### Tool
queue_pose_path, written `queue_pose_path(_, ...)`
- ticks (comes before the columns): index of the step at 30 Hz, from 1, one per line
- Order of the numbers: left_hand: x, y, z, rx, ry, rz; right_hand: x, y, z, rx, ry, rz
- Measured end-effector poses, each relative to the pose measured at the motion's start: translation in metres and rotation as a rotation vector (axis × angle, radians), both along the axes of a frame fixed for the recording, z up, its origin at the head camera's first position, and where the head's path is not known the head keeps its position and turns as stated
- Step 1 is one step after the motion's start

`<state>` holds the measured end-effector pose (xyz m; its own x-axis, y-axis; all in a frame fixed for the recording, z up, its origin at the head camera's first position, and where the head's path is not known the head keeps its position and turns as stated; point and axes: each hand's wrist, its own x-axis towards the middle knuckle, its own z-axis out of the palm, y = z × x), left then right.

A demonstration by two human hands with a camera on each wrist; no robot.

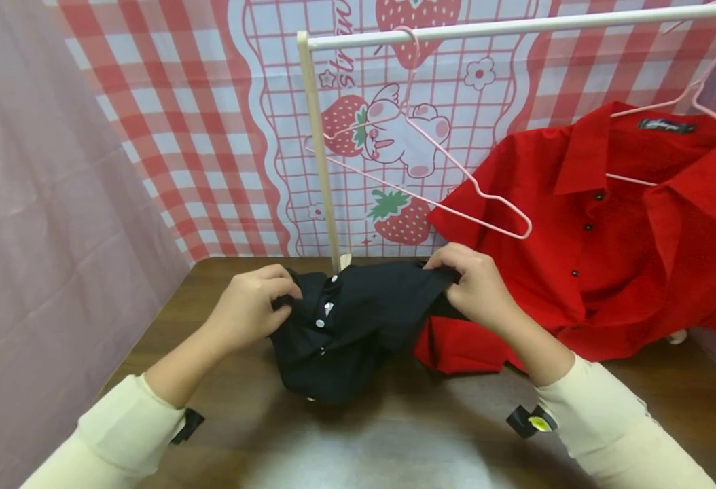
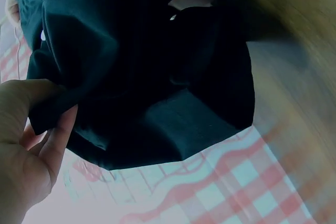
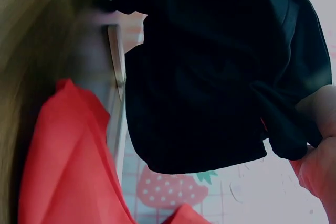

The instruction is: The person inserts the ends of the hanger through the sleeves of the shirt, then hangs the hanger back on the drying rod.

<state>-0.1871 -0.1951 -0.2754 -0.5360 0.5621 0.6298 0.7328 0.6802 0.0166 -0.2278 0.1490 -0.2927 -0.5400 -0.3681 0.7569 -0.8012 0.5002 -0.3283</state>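
Observation:
A black shirt (image 1: 358, 326) with white buttons hangs bunched between my two hands, just over the brown table. My left hand (image 1: 251, 302) pinches its left edge between thumb and fingers; in the left wrist view the left hand (image 2: 37, 150) grips a fold of the dark cloth. At the other side my right hand (image 1: 474, 285) pinches the shirt's right edge. The right wrist view has the black shirt (image 3: 210, 77) spread from the right hand (image 3: 317, 140), whose fingertips are partly hidden by cloth. Above it, a bare pink hanger (image 1: 443, 146) hangs from the rail.
A white rail (image 1: 517, 27) on a pale post (image 1: 321, 149) stands at the back. On the right, a red shirt (image 1: 553, 258) hangs on another pink hanger (image 1: 700, 88), its lower part reaching the table (image 1: 395, 435). Behind is a strawberry-print cloth (image 1: 199, 136); a pink curtain (image 1: 46, 204) hangs left.

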Motion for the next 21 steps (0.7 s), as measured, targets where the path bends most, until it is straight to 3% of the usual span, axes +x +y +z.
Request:
queue_pose_path(7, -0.006, 0.025, -0.002, 0.017, 0.091, -0.072, 0.006, 0.027, 0.004, 0.010, 0.042, -0.045)
queue_pose_path(12, -0.013, 0.042, -0.011, 0.027, 0.195, -0.149, 0.014, 0.049, 0.001, 0.037, 0.095, -0.066)
queue_pose_path(16, -0.018, 0.051, -0.025, 0.012, 0.239, -0.177, 0.020, 0.064, -0.011, 0.120, 0.107, -0.107)
queue_pose_path(21, -0.024, 0.054, -0.049, -0.058, 0.205, -0.185, 0.024, 0.079, -0.028, 0.256, 0.089, -0.119)
